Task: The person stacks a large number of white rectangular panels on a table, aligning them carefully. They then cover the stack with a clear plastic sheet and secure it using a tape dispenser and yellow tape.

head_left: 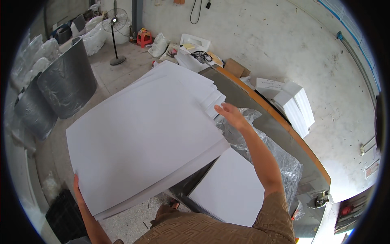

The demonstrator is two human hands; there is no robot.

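Observation:
A broad stack of large white sheets (142, 126) fills the middle of the view, its layers fanned unevenly along the far right side. My left hand (77, 188) grips the stack's near left edge, with most of its fingers hidden beneath. At the right edge, my right hand (232, 115) is beside the fanned layers, fingers apart and nothing visible in it; whether it touches them I cannot tell. Below my right forearm lies a second white stack (229, 189), partly under the first one's overhang.
Crumpled clear plastic film (280, 156) lies right of the stacks, on a grey table (306, 179) with an orange-brown edge. White foam-like blocks (298, 107) lean by the wall. Grey rolls (67, 79), a standing fan (115, 36) and a red stool (144, 38) stand left and back.

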